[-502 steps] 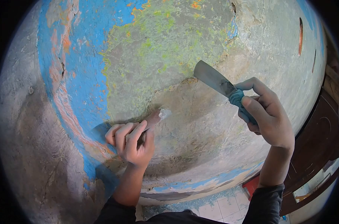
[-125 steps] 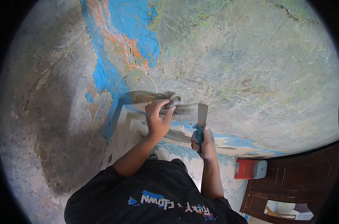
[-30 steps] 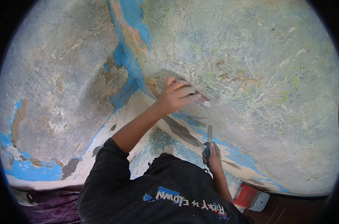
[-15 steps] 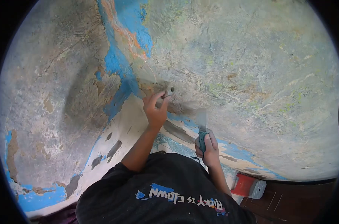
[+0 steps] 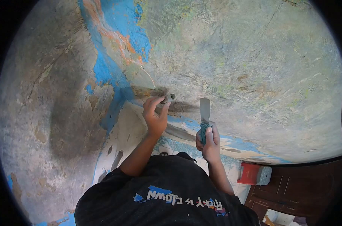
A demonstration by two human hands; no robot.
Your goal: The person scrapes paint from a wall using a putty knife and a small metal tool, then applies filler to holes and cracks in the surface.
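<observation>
My left hand [image 5: 156, 116] is raised to the wall [image 5: 231, 49], with thumb and fingers closed round a short grey tube [image 5: 171, 97]. The round opening of the tube faces outward. In my right hand [image 5: 209, 145] is a putty knife [image 5: 205, 110], gripped by its teal handle with the flat metal blade pointing up. The blade stands to the right of the tube, overlapping the wall in this view. A thin pale wire [image 5: 149, 76] runs down the wall to just above the left fingers.
Two walls meet at a corner with blue paint remnants [image 5: 120, 94] and bare, rough plaster. A red stool-like object [image 5: 250, 173] stands on the tiled floor at lower right, beside dark brown wooden furniture [image 5: 287, 188]. Pale tiles [image 5: 231, 165] show below the wall.
The view has shifted slightly. The tube in my left fingers now shows more fully, tilted outward. The putty knife has risen a little and its blade is sharper in view.
</observation>
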